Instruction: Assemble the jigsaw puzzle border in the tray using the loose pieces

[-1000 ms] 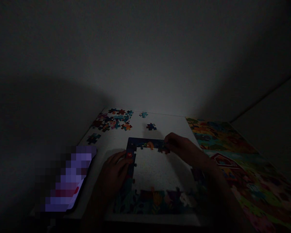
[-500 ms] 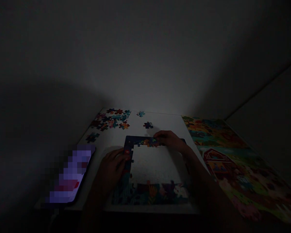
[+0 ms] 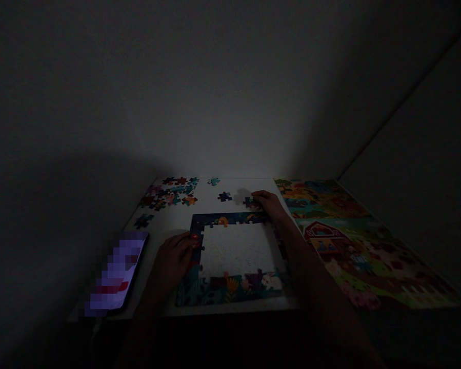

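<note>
A puzzle border (image 3: 230, 294) of joined pieces lies on the white table, its middle bare, with sea plants and animals along the near side. My left hand (image 3: 173, 253) rests at the border's left side, fingers stretched out and their tips touching it near a red spot. Past the far right corner, my right hand (image 3: 271, 203) pinches a dark puzzle piece (image 3: 248, 202), partly covered by the fingers. Just left of it lies a loose dark blue puzzle piece (image 3: 224, 197). Dim light hides fine detail.
Several loose pieces (image 3: 168, 193) are heaped at the far left, with a light blue piece (image 3: 214, 181) nearby. A dark piece (image 3: 143, 221) lies above the lit phone (image 3: 117, 271). Two colourful pictures (image 3: 326, 197) cover the right side. A wall (image 3: 222, 102) stands behind.
My right hand has moved from the border's top edge to beyond it and now has a dark piece in its fingers. My left hand stays at the left side. The view has shifted slightly.
</note>
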Demonstrator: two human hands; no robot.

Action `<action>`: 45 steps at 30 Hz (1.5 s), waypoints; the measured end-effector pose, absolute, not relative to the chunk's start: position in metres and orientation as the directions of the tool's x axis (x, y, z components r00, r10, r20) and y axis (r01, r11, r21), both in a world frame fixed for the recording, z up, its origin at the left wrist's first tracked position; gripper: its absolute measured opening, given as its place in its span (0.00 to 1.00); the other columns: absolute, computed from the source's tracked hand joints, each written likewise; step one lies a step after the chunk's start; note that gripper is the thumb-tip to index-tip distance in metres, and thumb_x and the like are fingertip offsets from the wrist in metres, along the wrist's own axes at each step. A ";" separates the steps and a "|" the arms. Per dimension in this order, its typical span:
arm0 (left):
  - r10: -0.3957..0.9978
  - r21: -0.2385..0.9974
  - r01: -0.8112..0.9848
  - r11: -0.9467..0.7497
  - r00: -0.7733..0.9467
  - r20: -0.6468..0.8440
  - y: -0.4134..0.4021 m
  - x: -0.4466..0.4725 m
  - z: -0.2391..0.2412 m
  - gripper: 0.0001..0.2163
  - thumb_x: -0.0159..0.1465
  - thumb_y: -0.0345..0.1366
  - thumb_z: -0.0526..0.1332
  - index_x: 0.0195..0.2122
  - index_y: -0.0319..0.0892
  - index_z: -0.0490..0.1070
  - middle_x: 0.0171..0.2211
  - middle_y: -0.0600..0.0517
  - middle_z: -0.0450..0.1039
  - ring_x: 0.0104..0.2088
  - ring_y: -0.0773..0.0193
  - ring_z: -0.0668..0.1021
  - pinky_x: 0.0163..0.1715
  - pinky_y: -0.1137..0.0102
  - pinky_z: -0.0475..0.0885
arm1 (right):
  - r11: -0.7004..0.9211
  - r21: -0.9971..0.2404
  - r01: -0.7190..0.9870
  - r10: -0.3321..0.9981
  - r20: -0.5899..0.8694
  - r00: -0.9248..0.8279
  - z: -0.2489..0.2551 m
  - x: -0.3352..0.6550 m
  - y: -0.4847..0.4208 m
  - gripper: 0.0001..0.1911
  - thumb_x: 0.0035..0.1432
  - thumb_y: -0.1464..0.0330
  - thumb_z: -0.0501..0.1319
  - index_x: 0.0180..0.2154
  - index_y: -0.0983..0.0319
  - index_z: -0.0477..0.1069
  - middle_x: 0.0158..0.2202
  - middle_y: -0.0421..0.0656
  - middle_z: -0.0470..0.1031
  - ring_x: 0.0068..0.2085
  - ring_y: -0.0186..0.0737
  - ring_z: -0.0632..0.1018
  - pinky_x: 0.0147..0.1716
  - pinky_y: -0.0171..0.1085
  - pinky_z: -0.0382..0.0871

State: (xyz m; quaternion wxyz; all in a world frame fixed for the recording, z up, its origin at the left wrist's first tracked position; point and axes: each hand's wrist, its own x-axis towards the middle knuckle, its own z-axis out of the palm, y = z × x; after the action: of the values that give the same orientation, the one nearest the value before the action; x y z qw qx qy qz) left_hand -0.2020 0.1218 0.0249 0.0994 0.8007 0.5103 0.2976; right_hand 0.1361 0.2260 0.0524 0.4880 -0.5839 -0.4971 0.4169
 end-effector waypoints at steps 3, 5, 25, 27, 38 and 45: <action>0.875 0.457 0.758 -0.465 0.315 0.368 0.123 -0.202 0.027 0.12 0.65 0.35 0.54 0.42 0.48 0.77 0.50 0.50 0.76 0.51 0.56 0.75 0.53 0.55 0.70 | -0.084 -0.983 0.162 0.996 -0.087 -0.012 0.055 0.134 0.222 0.10 0.49 0.67 0.64 0.36 0.63 0.75 0.28 0.40 0.78 0.27 0.34 0.76 0.27 0.32 0.69; 0.878 0.455 0.762 -0.460 0.315 0.360 0.123 -0.202 0.029 0.12 0.64 0.34 0.54 0.42 0.48 0.78 0.50 0.50 0.76 0.51 0.56 0.76 0.53 0.55 0.70 | -0.102 -0.983 0.151 0.990 -0.115 -0.076 0.058 0.130 0.219 0.08 0.50 0.69 0.64 0.36 0.63 0.75 0.26 0.39 0.77 0.25 0.32 0.75 0.26 0.32 0.69; 0.858 0.414 0.765 -0.493 0.349 0.378 0.118 -0.205 0.025 0.13 0.67 0.37 0.53 0.47 0.48 0.75 0.54 0.49 0.73 0.54 0.54 0.73 0.55 0.53 0.69 | -0.009 -0.984 0.177 0.927 -0.075 -0.367 0.059 0.113 0.214 0.10 0.46 0.68 0.65 0.34 0.63 0.74 0.25 0.39 0.77 0.24 0.32 0.74 0.21 0.30 0.62; 0.841 0.395 0.759 -0.518 0.366 0.399 0.117 -0.206 0.024 0.14 0.68 0.38 0.53 0.49 0.47 0.74 0.54 0.48 0.72 0.55 0.54 0.73 0.55 0.53 0.69 | -0.004 -0.985 0.170 0.894 -0.080 -0.441 0.058 0.112 0.213 0.11 0.47 0.68 0.64 0.35 0.63 0.73 0.26 0.40 0.78 0.25 0.33 0.75 0.23 0.31 0.63; 0.867 0.404 0.778 -0.481 0.351 0.354 0.107 -0.204 0.027 0.15 0.69 0.39 0.52 0.51 0.46 0.73 0.57 0.48 0.70 0.57 0.56 0.72 0.56 0.56 0.68 | -0.039 -0.992 0.116 0.823 -0.098 -0.560 0.051 0.098 0.206 0.10 0.48 0.69 0.65 0.35 0.62 0.73 0.29 0.42 0.79 0.29 0.37 0.77 0.29 0.35 0.68; 0.877 0.447 0.764 -0.466 0.334 0.345 0.108 -0.199 0.029 0.13 0.68 0.36 0.52 0.48 0.44 0.74 0.54 0.47 0.72 0.56 0.55 0.72 0.57 0.55 0.67 | -0.025 -0.991 0.134 0.805 -0.099 -0.585 0.077 0.102 0.193 0.12 0.48 0.69 0.65 0.38 0.62 0.70 0.31 0.43 0.80 0.30 0.37 0.78 0.30 0.35 0.69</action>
State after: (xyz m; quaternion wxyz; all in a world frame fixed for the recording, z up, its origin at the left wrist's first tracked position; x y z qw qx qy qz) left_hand -0.1991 0.1080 0.0293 0.1025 0.8101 0.5063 0.2772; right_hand 0.1022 0.1932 0.0767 0.2724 -0.3650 -0.6428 0.6159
